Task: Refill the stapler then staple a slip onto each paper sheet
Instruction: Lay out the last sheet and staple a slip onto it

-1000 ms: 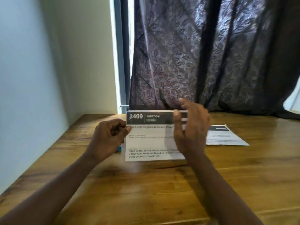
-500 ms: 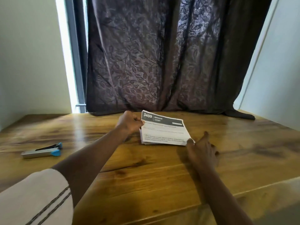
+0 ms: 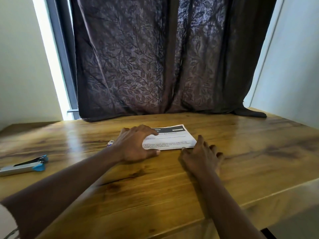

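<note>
A stack of printed paper sheets [image 3: 174, 139] with a dark header lies flat on the wooden table [image 3: 155, 187], near the middle. My left hand [image 3: 136, 144] rests on the stack's left end, fingers spread over the top and thumb along the near edge. My right hand [image 3: 200, 154] lies on the table with its fingertips touching the stack's near right corner. A grey stapler [image 3: 24, 165] with blue ends lies at the far left, away from both hands. A small white and blue box [image 3: 110, 143] peeks out behind my left wrist.
A dark leaf-patterned curtain [image 3: 155, 66] hangs behind the table and its hem rests on the back edge. Pale walls close in on the left and right. The table's front right edge [image 3: 284, 204] drops off near my right forearm.
The sheets went from being held upright in both hands to lying flat on the table. My left hand shifted from the stack's far left corner onto its left end. The view swung right, then steadied.
</note>
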